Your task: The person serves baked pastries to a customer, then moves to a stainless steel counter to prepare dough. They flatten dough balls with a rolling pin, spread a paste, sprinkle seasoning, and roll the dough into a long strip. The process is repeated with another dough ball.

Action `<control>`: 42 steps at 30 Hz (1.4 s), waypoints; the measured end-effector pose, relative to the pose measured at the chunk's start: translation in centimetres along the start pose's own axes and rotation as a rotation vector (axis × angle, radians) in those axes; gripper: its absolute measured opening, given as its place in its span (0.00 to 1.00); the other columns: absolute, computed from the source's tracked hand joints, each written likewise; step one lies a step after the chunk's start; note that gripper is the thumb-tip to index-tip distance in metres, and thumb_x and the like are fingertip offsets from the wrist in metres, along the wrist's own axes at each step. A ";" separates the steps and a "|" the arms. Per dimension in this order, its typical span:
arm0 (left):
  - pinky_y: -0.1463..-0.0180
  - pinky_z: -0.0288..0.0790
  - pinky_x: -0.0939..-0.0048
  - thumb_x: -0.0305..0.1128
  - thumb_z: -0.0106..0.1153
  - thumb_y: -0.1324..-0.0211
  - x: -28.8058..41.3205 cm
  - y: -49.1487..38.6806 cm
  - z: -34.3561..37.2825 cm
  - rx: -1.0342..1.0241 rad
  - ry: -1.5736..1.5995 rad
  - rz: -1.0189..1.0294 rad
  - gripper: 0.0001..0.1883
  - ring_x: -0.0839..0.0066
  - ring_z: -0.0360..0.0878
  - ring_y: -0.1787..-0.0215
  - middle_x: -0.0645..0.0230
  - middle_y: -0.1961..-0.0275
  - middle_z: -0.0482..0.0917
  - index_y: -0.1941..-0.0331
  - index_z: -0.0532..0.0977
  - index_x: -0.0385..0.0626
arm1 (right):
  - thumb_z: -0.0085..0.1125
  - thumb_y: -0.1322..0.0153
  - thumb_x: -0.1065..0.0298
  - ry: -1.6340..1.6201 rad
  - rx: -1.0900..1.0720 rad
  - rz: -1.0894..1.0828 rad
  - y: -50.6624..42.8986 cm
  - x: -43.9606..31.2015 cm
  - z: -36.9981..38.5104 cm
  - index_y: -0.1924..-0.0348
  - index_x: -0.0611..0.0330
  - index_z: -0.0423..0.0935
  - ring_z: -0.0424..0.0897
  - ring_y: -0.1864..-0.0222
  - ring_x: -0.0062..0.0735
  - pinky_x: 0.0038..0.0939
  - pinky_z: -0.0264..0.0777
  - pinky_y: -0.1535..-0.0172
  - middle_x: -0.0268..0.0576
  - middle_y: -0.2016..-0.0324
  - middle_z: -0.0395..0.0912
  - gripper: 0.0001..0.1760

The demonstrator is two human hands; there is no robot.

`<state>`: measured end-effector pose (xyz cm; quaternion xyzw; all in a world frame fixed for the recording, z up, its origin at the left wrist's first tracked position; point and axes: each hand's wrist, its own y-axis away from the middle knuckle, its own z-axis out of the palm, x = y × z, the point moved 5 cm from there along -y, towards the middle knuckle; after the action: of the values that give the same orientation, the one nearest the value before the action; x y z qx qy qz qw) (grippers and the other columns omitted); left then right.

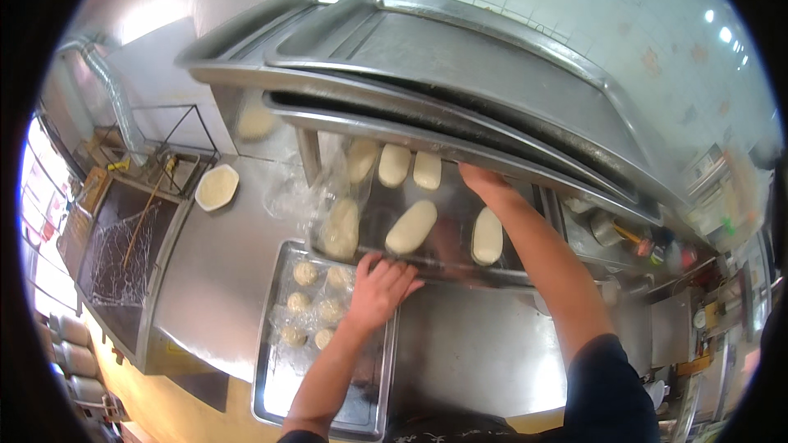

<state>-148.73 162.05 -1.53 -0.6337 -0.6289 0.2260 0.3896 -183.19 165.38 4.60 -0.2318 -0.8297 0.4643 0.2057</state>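
A dark baking tray (pixel 455 258) lies on the steel counter beneath a shelf, with several pale oblong dough pieces (pixel 411 226) on it. Clear plastic film (pixel 340 227) covers the pieces at its left. My left hand (pixel 383 291) is at the tray's near rim, fingers slightly parted; whether they grip it is unclear. Deeper in, my right hand (pixel 483 179) reaches over the tray towards the back row, its fingers partly hidden by the shelf edge. Under my left forearm, a second metal tray (pixel 261 375) holds several round dough balls (pixel 298 302) under film.
Large metal trays (pixel 486 49) are stacked on the shelf above the dough, their edges overhanging my right hand. A white bowl (pixel 217 187) stands on the steel counter (pixel 209 258) at left, beside a dark sunken basin (pixel 126 258). Pots (pixel 606 227) sit at right.
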 end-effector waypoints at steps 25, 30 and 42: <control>0.31 0.70 0.53 0.45 0.81 0.44 2.4 0.5 -0.4 -0.015 0.011 -0.085 0.16 0.73 0.84 0.53 0.76 0.55 0.87 0.54 0.89 0.54 | 0.47 0.13 0.55 -0.319 -0.598 0.421 0.4 2.8 7.5 0.33 0.60 0.83 0.91 0.50 0.53 0.47 0.85 0.42 0.58 0.39 0.86 0.25; 0.29 0.70 0.52 0.45 0.80 0.44 1.9 0.3 -0.3 -0.014 0.037 -0.091 0.16 0.72 0.83 0.52 0.76 0.55 0.87 0.54 0.89 0.54 | 0.46 0.12 0.54 -0.127 -0.547 0.327 0.3 7.2 2.6 0.34 0.61 0.83 0.92 0.50 0.50 0.46 0.86 0.43 0.58 0.40 0.87 0.25; 0.29 0.69 0.52 0.44 0.81 0.46 1.7 -0.2 0.3 0.006 0.095 -0.112 0.17 0.72 0.83 0.50 0.76 0.56 0.87 0.55 0.89 0.53 | 0.44 0.12 0.54 -0.369 -0.725 0.857 8.4 0.5 9.7 0.35 0.62 0.85 0.92 0.51 0.44 0.42 0.87 0.44 0.56 0.43 0.89 0.27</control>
<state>-148.95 163.80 -1.22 -0.6061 -0.6436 0.1755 0.4332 -187.40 162.97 -7.29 -0.5172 -0.7899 0.2257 -0.2403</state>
